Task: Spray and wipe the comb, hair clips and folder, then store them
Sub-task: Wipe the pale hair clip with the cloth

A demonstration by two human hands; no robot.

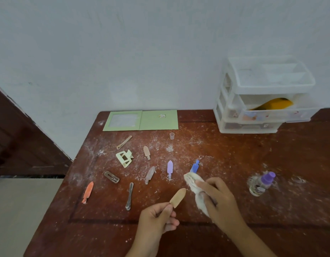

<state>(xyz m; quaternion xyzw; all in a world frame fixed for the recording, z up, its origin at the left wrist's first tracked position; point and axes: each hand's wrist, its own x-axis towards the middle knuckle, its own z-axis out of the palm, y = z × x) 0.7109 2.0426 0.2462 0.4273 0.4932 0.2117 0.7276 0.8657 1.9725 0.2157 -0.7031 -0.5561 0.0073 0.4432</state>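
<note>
We hold the tan hair clip (177, 198) in our left hand (158, 216), thumb and fingers pinching its narrow end so the broad rounded blade points up and away, free of the counter (234, 164). Our right hand (216, 199) grips a bunched white cloth (192, 182) just right of the clip, apart from it. We judge the clip light, stiff and thin, likely slick once sprayed, so the pinch at the hinge end suits: it leaves both faces open to the cloth. Beyond the cloth lie the blue clip (194, 166) and purple clip (170, 168); further left of our left hand lie the orange clip (87, 191) and the pale claw clip (124, 158). The spray bottle (262, 183) stands right of our right hand. The green folder (142, 120) lies open at the far edge; the drawer unit (262, 97) stands far right, with one drawer pulled out.
</note>
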